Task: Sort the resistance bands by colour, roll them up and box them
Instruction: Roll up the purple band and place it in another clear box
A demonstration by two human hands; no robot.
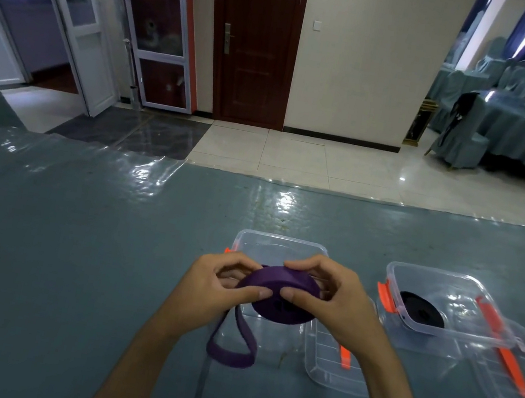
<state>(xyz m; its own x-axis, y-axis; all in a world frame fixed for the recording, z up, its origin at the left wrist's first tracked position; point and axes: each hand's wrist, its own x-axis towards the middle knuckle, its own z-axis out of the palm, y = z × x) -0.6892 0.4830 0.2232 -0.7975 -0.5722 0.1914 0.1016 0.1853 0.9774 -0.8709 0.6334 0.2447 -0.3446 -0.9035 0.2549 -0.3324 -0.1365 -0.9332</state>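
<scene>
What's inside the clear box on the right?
The right box holds one rolled black band, lying flat. Nothing else shows through its clear walls; the floor under the roll is covered.

Both forearms enter from the lower edge, bare, and converge toward the centre. The left hand (218,280) is raised clear of the bench, fingers curled, thumb laid flat and pointing right. The right hand (325,294) sits level with it, fingers arched over the top, thumb pointing left. The two thumb tips nearly meet. Each hand has a grip on the same purple band roll (278,293), held between them.
</scene>
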